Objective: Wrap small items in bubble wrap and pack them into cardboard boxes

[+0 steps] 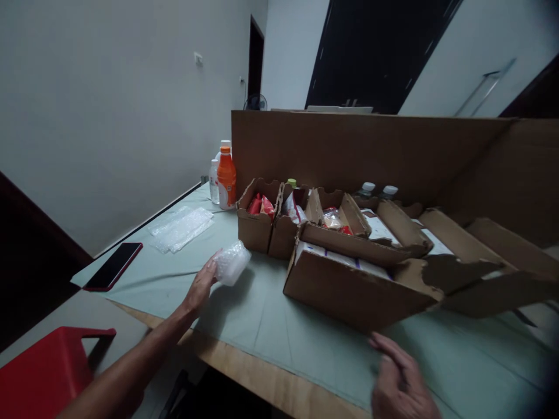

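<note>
A bundle of bubble wrap (pixel 234 263) is in my left hand (pixel 204 285), held just above the table with the fingers closed on its left side. Whether anything lies inside the wrap I cannot make out. My right hand (pixel 399 381) is over the table's front edge, slightly blurred, its fingers loosely bent with a gap beside the thumb and nothing visible in them. Ahead of it stands a cardboard box (pixel 349 288) holding white packs with purple marks. Flat bubble wrap sheets (pixel 182 228) lie left of my left hand.
Several open cardboard bins (pixel 255 230) stand in a row with red and white packets. An orange bottle (pixel 226 177) and clear bottles (pixel 213 181) stand behind. A phone (pixel 114 266) lies at the table's left. A tall cardboard panel (pixel 349 148) backs the bins; a red stool (pixel 48 366) stands below.
</note>
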{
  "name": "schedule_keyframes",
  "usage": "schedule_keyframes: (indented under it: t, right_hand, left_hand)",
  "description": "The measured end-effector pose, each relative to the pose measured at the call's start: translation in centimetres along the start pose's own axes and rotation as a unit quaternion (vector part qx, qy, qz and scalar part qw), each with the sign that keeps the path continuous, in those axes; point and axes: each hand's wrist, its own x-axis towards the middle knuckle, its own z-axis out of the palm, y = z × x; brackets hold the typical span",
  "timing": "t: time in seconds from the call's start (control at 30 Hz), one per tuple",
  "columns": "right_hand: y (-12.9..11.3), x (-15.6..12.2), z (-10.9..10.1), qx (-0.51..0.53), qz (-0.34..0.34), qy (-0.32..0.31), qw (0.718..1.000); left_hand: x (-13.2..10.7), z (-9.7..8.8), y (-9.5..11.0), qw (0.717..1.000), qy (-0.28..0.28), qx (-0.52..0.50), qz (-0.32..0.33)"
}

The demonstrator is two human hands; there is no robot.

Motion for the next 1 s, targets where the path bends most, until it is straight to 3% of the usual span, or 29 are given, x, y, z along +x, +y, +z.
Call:
schedule_keyframes:
  t: [0.13,0.23,0.43,0.6,0.73,0.9,1.0]
  right_hand:
    - [-3.6,-3.1,2.7,0.102,-0.074,-0.169,0.977]
    - [-6.0,-4.1,4.3,0.123,-0.082,-0.236,0.960]
    - [-8.5,-3.3,6.1,0.078,-0.113,-0.286,0.948]
    - [-9.6,-3.0,9.2,-0.089,-0.082,-0.342,0.932]
    - [-10.3,-3.8,10.7,-0.180,-0.101,-0.384,0.900]
    - [-11.7,-5.0,10.7,-0.174,-0.142,-0.338,0.914]
    - [-12.6,-5.4,11.0,-0.192,-0.160,-0.350,0.903]
  left_hand:
    - [-1.2,1.3,0.5,0.996,-0.003,-0.078,-0.052]
    - [-2.1,1.9,1.4,0.988,-0.028,-0.128,-0.085]
    - [-4.5,2.5,3.8,0.957,-0.101,-0.231,-0.144]
    - [-5.9,2.7,3.9,0.931,-0.135,-0.300,-0.160]
    - [-5.9,1.2,3.6,0.930,-0.126,-0.303,-0.165]
    - [-5.8,-0.7,3.3,0.931,-0.086,-0.303,-0.184]
    - [-5.7,-1.5,2.9,0.931,-0.061,-0.305,-0.194]
